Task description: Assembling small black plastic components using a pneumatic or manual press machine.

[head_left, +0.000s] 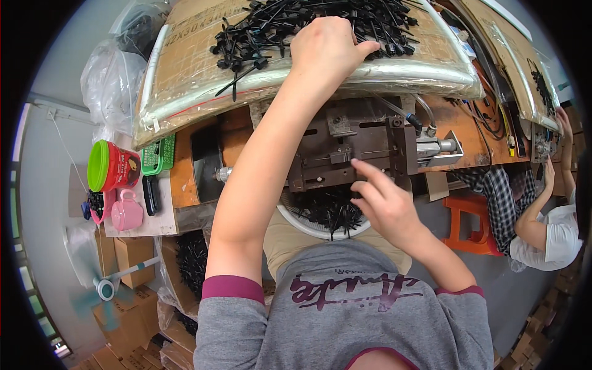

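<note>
My left hand (325,48) reaches over the far pile of black plastic parts with thin stems (259,34). Its thumb sticks out to the right; the other fingers are hidden behind the back of the hand, so what they hold does not show. My right hand (387,202) hovers at the near right side of a dark metal fixture (370,139). The index finger stretches toward a small metal block (340,155) in the fixture, and the other fingers are loosely bent. Nothing shows in this hand.
A white tub (296,225) of black parts sits below the fixture. Air fittings and a cylinder (435,148) stand right of it. At left are a red-and-green bucket (114,166), pink mug (127,213) and green basket (161,154). Another person (546,237) works at far right, near an orange stool (465,225).
</note>
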A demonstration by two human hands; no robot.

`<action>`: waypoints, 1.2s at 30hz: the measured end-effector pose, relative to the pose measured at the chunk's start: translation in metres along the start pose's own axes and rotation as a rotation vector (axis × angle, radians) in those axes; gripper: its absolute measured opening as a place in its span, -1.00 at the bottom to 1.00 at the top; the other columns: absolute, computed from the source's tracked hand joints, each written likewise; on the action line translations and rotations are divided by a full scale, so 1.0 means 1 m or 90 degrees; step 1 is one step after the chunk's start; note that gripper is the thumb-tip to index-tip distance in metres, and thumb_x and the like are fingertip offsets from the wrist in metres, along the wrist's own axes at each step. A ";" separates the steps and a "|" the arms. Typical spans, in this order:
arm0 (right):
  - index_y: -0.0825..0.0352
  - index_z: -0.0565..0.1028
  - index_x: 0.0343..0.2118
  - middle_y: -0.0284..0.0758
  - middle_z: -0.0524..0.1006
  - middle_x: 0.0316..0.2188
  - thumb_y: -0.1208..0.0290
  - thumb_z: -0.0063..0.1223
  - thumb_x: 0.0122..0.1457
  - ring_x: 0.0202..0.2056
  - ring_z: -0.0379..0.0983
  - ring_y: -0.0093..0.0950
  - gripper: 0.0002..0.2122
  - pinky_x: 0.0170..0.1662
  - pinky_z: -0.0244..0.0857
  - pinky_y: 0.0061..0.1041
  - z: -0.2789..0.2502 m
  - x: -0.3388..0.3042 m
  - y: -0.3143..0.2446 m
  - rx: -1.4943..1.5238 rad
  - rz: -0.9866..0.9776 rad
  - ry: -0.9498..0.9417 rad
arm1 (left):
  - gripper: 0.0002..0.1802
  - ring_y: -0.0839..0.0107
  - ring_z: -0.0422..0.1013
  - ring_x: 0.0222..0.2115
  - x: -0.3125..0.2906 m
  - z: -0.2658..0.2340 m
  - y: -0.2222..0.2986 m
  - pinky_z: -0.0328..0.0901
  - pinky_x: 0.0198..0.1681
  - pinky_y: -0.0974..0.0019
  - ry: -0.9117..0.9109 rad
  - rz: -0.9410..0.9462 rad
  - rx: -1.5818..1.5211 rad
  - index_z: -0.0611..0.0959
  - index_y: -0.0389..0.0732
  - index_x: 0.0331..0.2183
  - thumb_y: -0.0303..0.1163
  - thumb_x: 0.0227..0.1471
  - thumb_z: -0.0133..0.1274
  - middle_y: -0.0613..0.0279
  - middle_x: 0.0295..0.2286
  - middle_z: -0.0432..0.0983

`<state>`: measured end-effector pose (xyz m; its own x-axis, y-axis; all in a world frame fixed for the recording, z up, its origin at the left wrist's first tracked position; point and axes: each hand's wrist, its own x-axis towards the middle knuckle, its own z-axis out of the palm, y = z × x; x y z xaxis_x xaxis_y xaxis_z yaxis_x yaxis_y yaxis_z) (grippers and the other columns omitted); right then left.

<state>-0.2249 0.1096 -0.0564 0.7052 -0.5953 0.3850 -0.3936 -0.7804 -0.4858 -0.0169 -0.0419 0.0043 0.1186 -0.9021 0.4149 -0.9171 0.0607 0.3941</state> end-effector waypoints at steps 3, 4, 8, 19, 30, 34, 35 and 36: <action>0.38 0.47 -0.36 -0.06 0.50 0.08 0.54 0.17 -0.05 -0.38 0.57 -0.38 -0.83 -0.31 0.46 -0.45 0.013 0.001 0.006 -0.078 -0.061 -0.010 | -0.42 0.12 0.61 -0.39 0.000 -0.002 -0.004 0.49 -0.29 0.14 -0.015 -0.018 -0.047 0.78 -0.18 -0.56 0.23 -0.19 0.31 0.05 -0.52 0.66; 0.37 0.47 -0.38 -0.04 0.50 0.08 0.53 0.16 -0.06 -0.43 0.55 -0.41 -0.84 -0.35 0.44 -0.47 0.013 0.004 0.008 -0.113 -0.063 -0.027 | -0.42 0.13 0.61 -0.39 -0.001 -0.003 -0.004 0.48 -0.29 0.16 -0.032 -0.019 -0.041 0.78 -0.16 -0.55 0.23 -0.19 0.31 0.06 -0.52 0.66; 0.35 0.45 -0.43 -0.04 0.54 0.05 0.52 0.16 -0.11 -0.57 0.49 -0.50 -0.85 -0.46 0.37 -0.54 0.011 0.011 0.007 -0.162 -0.075 -0.048 | -0.43 0.17 0.61 -0.39 0.005 -0.017 0.002 0.48 -0.27 0.17 -0.123 -0.046 0.001 0.80 -0.12 -0.48 0.26 -0.20 0.29 0.10 -0.50 0.66; 0.34 0.55 -0.27 -0.20 0.61 -0.20 0.46 0.28 0.05 -0.20 0.57 -0.22 -0.81 -0.12 0.48 -0.35 -0.029 0.073 0.019 -0.015 -0.051 0.199 | -0.64 0.09 0.62 -0.34 0.020 -0.056 0.021 0.49 -0.20 0.14 -0.159 -0.017 0.049 0.78 -0.27 -0.37 -0.23 -0.24 0.32 -0.05 -0.43 0.67; 0.37 0.55 -0.16 -0.24 0.55 -0.18 0.50 0.09 0.20 -0.10 0.45 -0.21 -0.84 0.04 0.33 -0.30 -0.043 0.149 0.084 -0.181 -0.098 0.160 | -0.73 0.40 0.59 -0.23 -0.106 -0.106 0.022 0.49 -0.23 0.41 -0.032 0.143 -0.278 0.75 -0.22 -0.24 -0.50 -0.10 0.34 0.12 -0.12 0.63; 0.35 0.55 -0.11 -0.24 0.51 -0.23 0.49 0.08 0.22 -0.14 0.45 -0.23 -0.81 -0.02 0.34 -0.31 -0.052 0.158 0.082 -0.140 -0.118 0.068 | -0.67 0.28 0.61 -0.24 -0.199 -0.064 0.025 0.53 -0.20 0.31 -0.053 0.115 -0.254 0.69 -0.33 -0.23 -0.56 -0.13 0.34 0.04 0.01 0.54; 0.29 0.55 -0.06 -0.27 0.49 -0.25 0.48 0.08 0.23 -0.17 0.47 -0.27 -0.78 -0.06 0.36 -0.34 -0.054 0.159 0.084 -0.130 -0.104 0.042 | -0.68 0.25 0.61 -0.25 -0.211 -0.054 0.025 0.52 -0.19 0.30 -0.056 0.108 -0.217 0.68 -0.32 -0.24 -0.56 -0.14 0.33 0.02 0.02 0.54; 0.28 0.55 -0.07 -0.27 0.49 -0.25 0.49 0.08 0.23 -0.18 0.48 -0.29 -0.78 -0.08 0.36 -0.35 -0.057 0.160 0.084 -0.119 -0.099 0.031 | -0.70 0.22 0.60 -0.27 -0.220 -0.045 0.024 0.52 -0.18 0.29 -0.058 0.101 -0.178 0.68 -0.32 -0.26 -0.56 -0.14 0.32 0.01 0.03 0.53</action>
<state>-0.1787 -0.0623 0.0085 0.7381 -0.4699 0.4841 -0.3880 -0.8827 -0.2652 -0.0478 0.1775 -0.0404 -0.0630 -0.9060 0.4185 -0.7795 0.3065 0.5463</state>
